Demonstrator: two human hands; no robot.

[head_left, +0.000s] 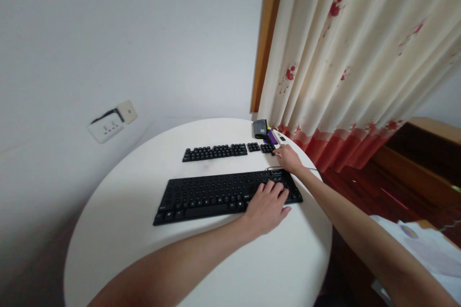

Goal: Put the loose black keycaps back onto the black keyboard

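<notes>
A black keyboard frame (209, 195) lies on the round white table (144, 249). My left hand (267, 207) rests flat on its right end, fingers stretched out. Behind the frame, rows of loose black keycaps (215, 152) are laid out in a line, with smaller groups (260, 147) to their right. My right hand (288, 159) reaches to the right end of those groups, its fingertips closed at a keycap there; what they pinch is too small to make out.
A grey pouch (260, 128) with purple and white items (275, 136) sits at the table's far edge by the flowered curtain (345, 67). A wall socket (108, 127) is at the left. A thin cable (277, 168) runs from the keyboard. Dark wooden furniture (414, 163) stands to the right.
</notes>
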